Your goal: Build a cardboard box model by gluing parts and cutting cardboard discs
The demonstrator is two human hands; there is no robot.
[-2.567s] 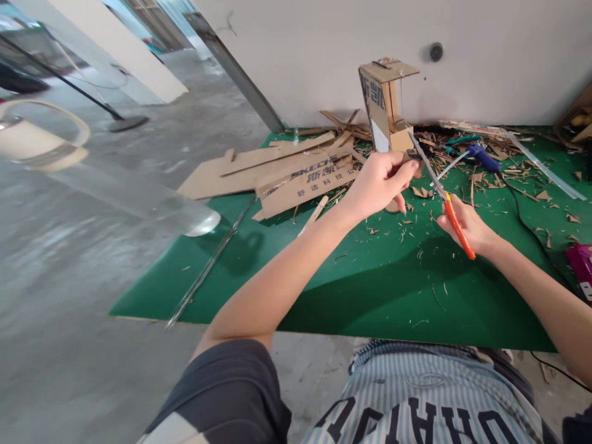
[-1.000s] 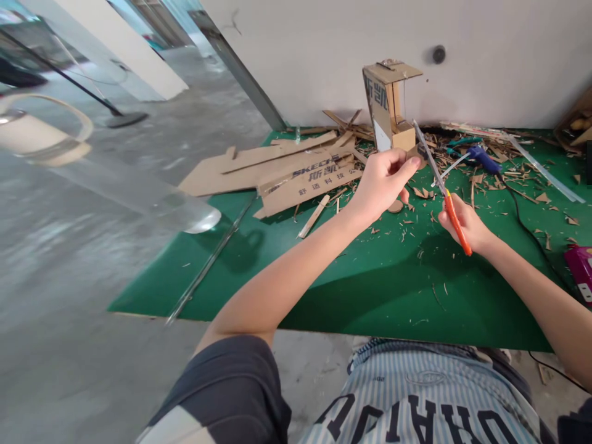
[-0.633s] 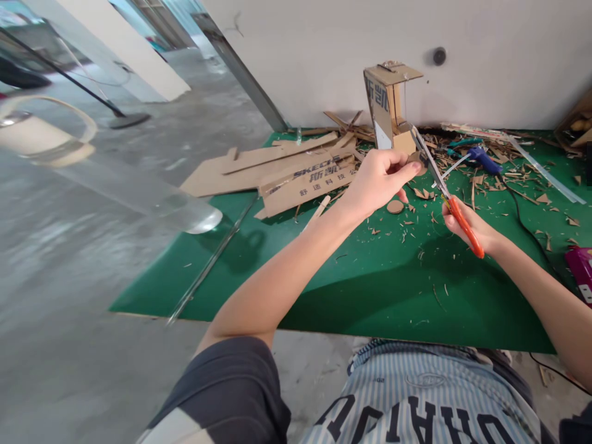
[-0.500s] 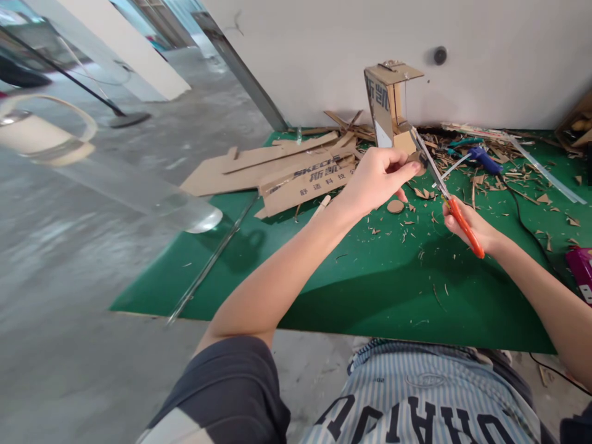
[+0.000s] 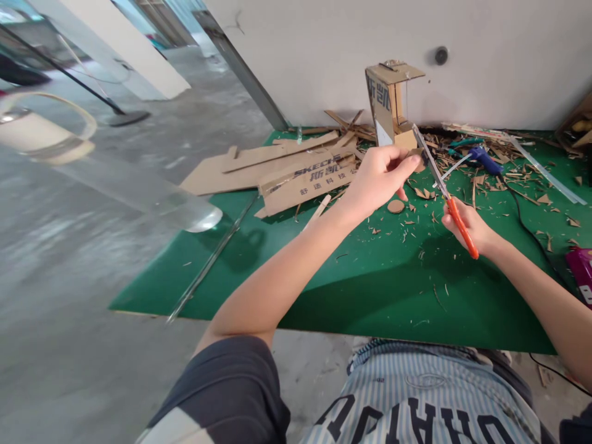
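Between its thumb and fingers my left hand (image 5: 386,172) pinches a small piece of cardboard (image 5: 420,161), mostly hidden by the fingertips. My right hand (image 5: 469,229) is wrapped round the orange handles of a pair of scissors (image 5: 457,219). The scissor blades point up and away, right beside the piece in my left hand. Below my left fingertips a round cardboard disc (image 5: 396,206) lies on the green tabletop (image 5: 370,277). Behind the hands stands an upright cardboard structure (image 5: 383,105) with a flat top.
Flat cardboard sheets (image 5: 296,179) are piled at the back left. A blue glue gun (image 5: 485,160) with a black cord lies right of the scissors among cardboard scraps. A clear bottle (image 5: 139,191) juts in at left. A magenta box (image 5: 581,271) sits at the right edge.
The scissors have shifted slightly, their handles moving a little left. My left hand still holds the cardboard piece, and its fingers have tilted slightly.
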